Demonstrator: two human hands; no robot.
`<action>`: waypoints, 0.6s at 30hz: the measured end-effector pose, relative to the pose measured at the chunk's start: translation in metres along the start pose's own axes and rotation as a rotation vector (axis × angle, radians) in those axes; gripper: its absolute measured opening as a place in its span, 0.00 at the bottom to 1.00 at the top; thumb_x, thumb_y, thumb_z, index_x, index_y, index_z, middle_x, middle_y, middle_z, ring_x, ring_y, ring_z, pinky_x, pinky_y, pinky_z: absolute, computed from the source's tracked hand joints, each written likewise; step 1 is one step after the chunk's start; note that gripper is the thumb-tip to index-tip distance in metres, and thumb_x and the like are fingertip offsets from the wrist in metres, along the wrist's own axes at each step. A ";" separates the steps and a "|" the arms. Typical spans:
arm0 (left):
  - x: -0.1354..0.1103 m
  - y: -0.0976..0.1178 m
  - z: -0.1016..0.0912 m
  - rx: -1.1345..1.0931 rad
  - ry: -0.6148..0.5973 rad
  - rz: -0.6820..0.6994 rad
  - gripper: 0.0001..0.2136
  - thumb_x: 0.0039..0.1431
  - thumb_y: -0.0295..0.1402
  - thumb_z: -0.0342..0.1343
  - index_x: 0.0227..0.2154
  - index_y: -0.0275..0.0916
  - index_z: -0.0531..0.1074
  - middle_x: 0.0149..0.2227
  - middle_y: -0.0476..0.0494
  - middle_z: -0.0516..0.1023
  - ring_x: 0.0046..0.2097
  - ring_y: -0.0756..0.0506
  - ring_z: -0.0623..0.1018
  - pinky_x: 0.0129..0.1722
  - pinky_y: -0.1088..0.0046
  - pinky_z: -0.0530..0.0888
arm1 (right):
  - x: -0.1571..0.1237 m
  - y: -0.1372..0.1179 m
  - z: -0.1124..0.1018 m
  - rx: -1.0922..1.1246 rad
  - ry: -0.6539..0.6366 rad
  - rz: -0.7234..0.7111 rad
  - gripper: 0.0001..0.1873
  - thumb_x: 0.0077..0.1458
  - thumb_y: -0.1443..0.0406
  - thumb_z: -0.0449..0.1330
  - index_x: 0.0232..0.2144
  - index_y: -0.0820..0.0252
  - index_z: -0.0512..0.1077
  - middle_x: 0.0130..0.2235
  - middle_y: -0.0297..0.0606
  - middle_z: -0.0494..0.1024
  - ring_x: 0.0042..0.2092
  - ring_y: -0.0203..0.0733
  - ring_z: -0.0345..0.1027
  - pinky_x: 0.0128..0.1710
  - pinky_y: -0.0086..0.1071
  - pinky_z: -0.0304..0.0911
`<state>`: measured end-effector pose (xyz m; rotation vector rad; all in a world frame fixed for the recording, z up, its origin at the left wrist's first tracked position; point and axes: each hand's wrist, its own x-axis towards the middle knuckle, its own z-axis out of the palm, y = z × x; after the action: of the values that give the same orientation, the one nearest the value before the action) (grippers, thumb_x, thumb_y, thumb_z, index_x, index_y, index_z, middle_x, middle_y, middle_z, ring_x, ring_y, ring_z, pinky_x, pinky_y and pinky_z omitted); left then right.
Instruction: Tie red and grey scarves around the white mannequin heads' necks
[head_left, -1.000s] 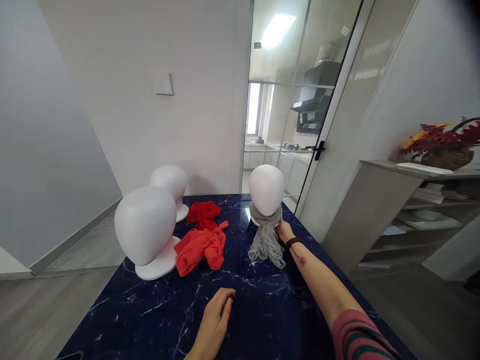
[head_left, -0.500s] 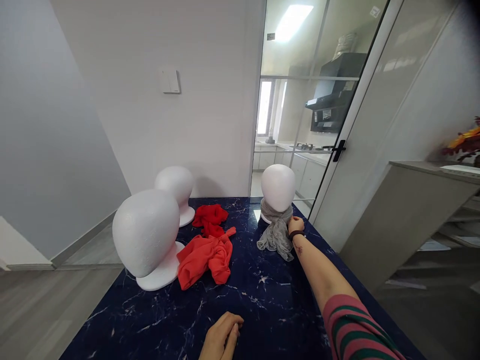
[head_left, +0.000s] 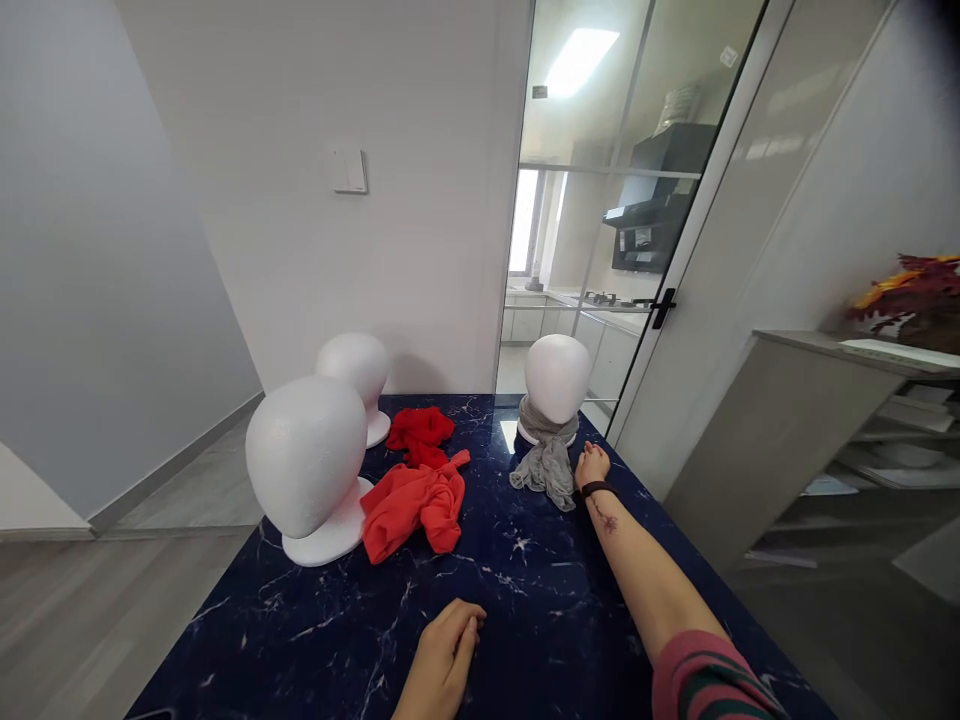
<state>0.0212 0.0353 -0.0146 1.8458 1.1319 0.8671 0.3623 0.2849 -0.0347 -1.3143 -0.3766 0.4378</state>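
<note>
My right hand (head_left: 591,466) rests on the dark blue marble table (head_left: 525,590), just right of a grey scarf (head_left: 546,462). It is apart from the scarf, with its fingers curled under and nothing showing in them. The scarf is wrapped round the neck of a white foam head (head_left: 556,378), and its ends hang onto the table. Near the front edge my left hand (head_left: 444,660) lies flat on the table, fingers stretched out and holding nothing.
Two bare white foam heads (head_left: 309,452) (head_left: 354,368) stand at the left. Between them and the scarfed head lie an orange-red cloth (head_left: 412,500) and a red cloth (head_left: 420,432). A glass sliding door (head_left: 660,300) and a grey shelf unit (head_left: 810,420) are on the right.
My right hand has come off the grey scarf and drawn back a little onto the table. The left hand has stayed put. The camera has shifted slightly.
</note>
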 end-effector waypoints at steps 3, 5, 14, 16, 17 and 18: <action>-0.002 0.006 -0.003 -0.011 0.022 -0.001 0.17 0.63 0.40 0.38 0.38 0.42 0.72 0.32 0.44 0.73 0.35 0.47 0.72 0.37 0.71 0.69 | -0.038 -0.007 -0.029 0.061 0.002 0.078 0.08 0.57 0.61 0.51 0.33 0.61 0.66 0.30 0.33 0.72 0.32 0.33 0.68 0.34 0.30 0.66; -0.002 0.007 -0.003 -0.010 0.038 0.019 0.17 0.63 0.39 0.39 0.37 0.42 0.73 0.31 0.45 0.73 0.35 0.47 0.72 0.37 0.71 0.68 | -0.071 -0.012 -0.057 0.089 0.004 0.104 0.06 0.53 0.62 0.51 0.29 0.58 0.65 0.27 0.31 0.71 0.32 0.33 0.69 0.33 0.28 0.66; -0.003 0.003 -0.003 0.012 0.085 0.160 0.14 0.61 0.35 0.42 0.33 0.39 0.72 0.30 0.46 0.74 0.31 0.48 0.73 0.34 0.71 0.69 | -0.282 -0.060 -0.225 -0.096 -0.590 0.090 0.15 0.47 0.54 0.59 0.34 0.55 0.71 0.21 0.32 0.69 0.26 0.39 0.65 0.28 0.30 0.62; -0.009 0.010 -0.004 0.038 0.115 0.209 0.13 0.60 0.34 0.42 0.33 0.38 0.72 0.30 0.46 0.74 0.31 0.48 0.73 0.34 0.72 0.69 | -0.318 -0.065 -0.249 -0.185 -0.672 0.024 0.15 0.50 0.52 0.56 0.34 0.55 0.71 0.19 0.31 0.67 0.24 0.39 0.63 0.27 0.31 0.61; -0.016 0.016 -0.005 0.056 0.134 0.233 0.12 0.60 0.33 0.43 0.32 0.38 0.72 0.30 0.46 0.74 0.32 0.48 0.73 0.34 0.72 0.69 | -0.331 -0.066 -0.257 -0.242 -0.704 -0.017 0.16 0.50 0.52 0.56 0.34 0.55 0.72 0.19 0.32 0.67 0.24 0.40 0.63 0.27 0.31 0.61; -0.025 0.024 -0.006 0.072 0.152 0.254 0.12 0.60 0.33 0.43 0.32 0.38 0.72 0.30 0.46 0.74 0.33 0.48 0.73 0.35 0.72 0.69 | -0.342 -0.067 -0.262 -0.304 -0.729 -0.062 0.16 0.51 0.52 0.55 0.34 0.55 0.72 0.20 0.32 0.68 0.25 0.41 0.64 0.28 0.31 0.60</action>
<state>0.0161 0.0067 0.0054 2.0414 1.0452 1.1411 0.2058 -0.1222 -0.0324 -1.3973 -1.1229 0.8291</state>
